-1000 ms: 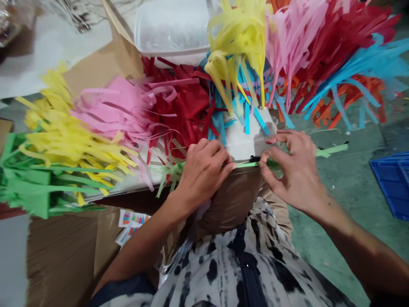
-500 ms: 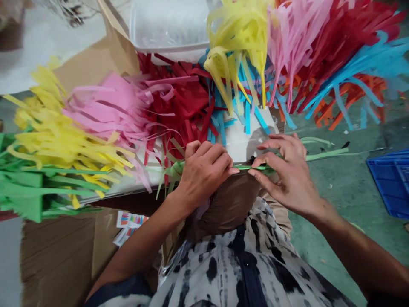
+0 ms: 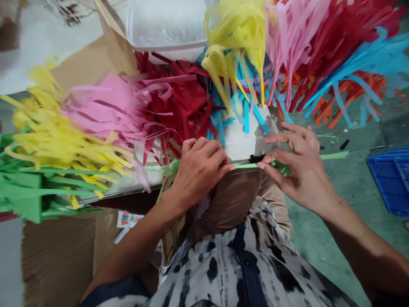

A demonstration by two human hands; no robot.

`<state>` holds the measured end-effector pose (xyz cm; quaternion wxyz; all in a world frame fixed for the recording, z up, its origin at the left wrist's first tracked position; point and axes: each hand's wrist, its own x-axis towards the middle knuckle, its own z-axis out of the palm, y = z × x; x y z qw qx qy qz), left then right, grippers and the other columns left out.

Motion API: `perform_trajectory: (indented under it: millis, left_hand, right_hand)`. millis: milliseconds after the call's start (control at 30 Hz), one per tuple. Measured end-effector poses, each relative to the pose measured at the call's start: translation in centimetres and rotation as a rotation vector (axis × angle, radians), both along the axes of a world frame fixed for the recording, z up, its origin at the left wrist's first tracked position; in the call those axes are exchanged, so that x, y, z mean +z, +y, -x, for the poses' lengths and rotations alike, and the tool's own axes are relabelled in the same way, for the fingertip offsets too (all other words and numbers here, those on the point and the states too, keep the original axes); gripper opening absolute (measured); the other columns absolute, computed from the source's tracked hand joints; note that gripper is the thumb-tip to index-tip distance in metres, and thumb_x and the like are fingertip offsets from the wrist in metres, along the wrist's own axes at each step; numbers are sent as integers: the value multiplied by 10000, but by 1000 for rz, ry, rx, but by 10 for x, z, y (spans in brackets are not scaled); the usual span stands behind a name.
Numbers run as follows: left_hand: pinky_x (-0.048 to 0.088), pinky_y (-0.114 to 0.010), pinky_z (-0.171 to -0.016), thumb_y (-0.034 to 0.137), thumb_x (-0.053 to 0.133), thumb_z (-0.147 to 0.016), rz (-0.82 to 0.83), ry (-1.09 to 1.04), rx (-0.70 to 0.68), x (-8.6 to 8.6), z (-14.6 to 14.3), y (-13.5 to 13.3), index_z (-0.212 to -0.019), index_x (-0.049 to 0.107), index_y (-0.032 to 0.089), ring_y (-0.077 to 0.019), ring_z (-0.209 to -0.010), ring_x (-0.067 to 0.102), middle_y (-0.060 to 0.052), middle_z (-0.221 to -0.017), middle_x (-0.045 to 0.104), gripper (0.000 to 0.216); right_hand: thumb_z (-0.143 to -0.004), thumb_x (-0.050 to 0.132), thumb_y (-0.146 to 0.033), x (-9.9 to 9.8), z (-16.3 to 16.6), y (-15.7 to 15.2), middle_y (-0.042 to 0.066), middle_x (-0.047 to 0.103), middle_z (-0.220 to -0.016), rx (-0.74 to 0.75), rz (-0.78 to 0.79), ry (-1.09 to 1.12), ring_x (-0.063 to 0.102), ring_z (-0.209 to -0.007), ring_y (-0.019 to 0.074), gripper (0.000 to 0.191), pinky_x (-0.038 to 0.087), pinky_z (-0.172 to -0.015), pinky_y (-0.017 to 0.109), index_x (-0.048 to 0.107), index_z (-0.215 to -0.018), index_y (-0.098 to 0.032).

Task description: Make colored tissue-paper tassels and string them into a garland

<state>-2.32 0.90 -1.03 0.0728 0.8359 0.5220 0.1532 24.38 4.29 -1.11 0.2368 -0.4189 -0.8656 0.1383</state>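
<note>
Head view, left to right. We note green fringe [image 3: 168, 169] bunching out just left of the left hand [image 3: 200, 170]. That hand is curled shut, fingertips pinching the green paper strip [image 3: 246, 166] at the near edge of the white surface [image 3: 238, 145]. The strip runs taut and level across the short gap to the right hand [image 3: 300, 170]. There thumb and forefinger pinch it while the other fingers fan out above; its free end sticks out past that hand, to the right. A small black piece [image 3: 256, 158] touches the strip just left of the right thumb; we cannot tell what it is. Step, as we judge it: working the strip between two pinches. Any further pull calls for light, even tension, since thin paper is likely to tear. Coloured fringes [image 3: 96, 111] lie beyond both hands.
</note>
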Motion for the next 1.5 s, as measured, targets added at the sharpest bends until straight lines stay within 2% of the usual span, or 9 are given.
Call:
perform_trajectory:
  millis: [167, 567, 767, 833, 933, 1033, 1233, 1367, 1500]
  left_hand:
    - [361, -471, -955, 353, 643, -1034, -167, 76, 19, -3, 4, -2, -897, 684, 223, -260, -937, 575, -48, -949, 721, 193]
    - [366, -461, -950, 395, 711, -990, 62, -83, 87, 0, 8, -2, -894, 699, 213, -261, -989, 603, -44, -964, 717, 206]
    - [384, -465, -945, 328, 705, -975, 159, -63, 152, 9, 5, -1, -909, 700, 202, -277, -1024, 614, -61, -1003, 717, 141]
    - [401, -476, -973, 299, 707, -971, 128, -96, 150, 6, 4, -2, -1038, 721, 211, -273, -1044, 627, -63, -1048, 736, 111]
    - [392, -511, -1095, 215, 649, -1006, -3, -148, 19, -3, 4, -5, -1195, 740, 300, -241, -1067, 642, -26, -1091, 770, 227]
    - [352, -542, -1200, 153, 614, -1018, -156, -98, -78, -9, 7, -13, -1171, 766, 354, -213, -1081, 651, 16, -1087, 785, 295]
    - [325, -574, -1266, 99, 654, -955, -300, 47, -18, -3, 15, -35, -1238, 741, 295, -237, -1173, 672, 2, -1185, 792, 355]
    - [311, -589, -1273, 186, 664, -963, -266, 17, -38, -5, 1, -44, -1185, 746, 213, -269, -1157, 702, -48, -1202, 801, 238]
    - [444, -462, -1144, 115, 676, -958, -362, -42, 3, -15, -9, -53, -1046, 744, 212, -208, -985, 741, -26, -1062, 830, 148]
  right_hand:
    - [-949, 738, -243, 1, 5, 4, 36, 766, -1226, 39, -257, -20, 579, -1401, 391, 99, 204, -1302, 692, 725, -862, -291]
    - [-997, 658, -363, -1, 0, 13, 61, 650, -1416, 57, 48, -58, 378, -1549, 390, 108, 323, -1227, 692, 686, -927, -287]
    - [-927, 673, -341, 2, 8, 13, 92, 635, -1427, 18, 38, -87, 392, -1532, 439, 79, 332, -1203, 713, 674, -925, -262]
    - [-933, 676, -296, 2, 13, 7, 68, 649, -1416, 0, -17, -92, 422, -1523, 417, 86, 319, -1228, 700, 706, -1013, -293]
    - [-968, 646, -200, -4, 17, -5, -21, 727, -1296, 65, -161, -113, 544, -1444, 333, 276, 264, -1286, 665, 728, -1138, -400]
    - [-989, 625, -163, -12, 9, -13, -57, 771, -1232, 100, -264, -153, 635, -1344, 282, 396, 264, -1297, 634, 706, -1241, -459]
    - [-927, 711, -182, -14, -16, -22, 22, 762, -1322, 61, -373, -190, 615, -1368, 326, 452, 282, -1279, 635, 685, -1342, -360]
    - [-960, 662, -266, -10, 8, -33, 71, 719, -1396, 97, -346, -169, 591, -1385, 344, 431, 229, -1297, 661, 670, -1389, -303]
    - [-995, 651, -166, -17, 30, -39, 17, 791, -1218, 136, -367, -163, 687, -1209, 255, 331, 315, -1279, 541, 734, -1265, -338]
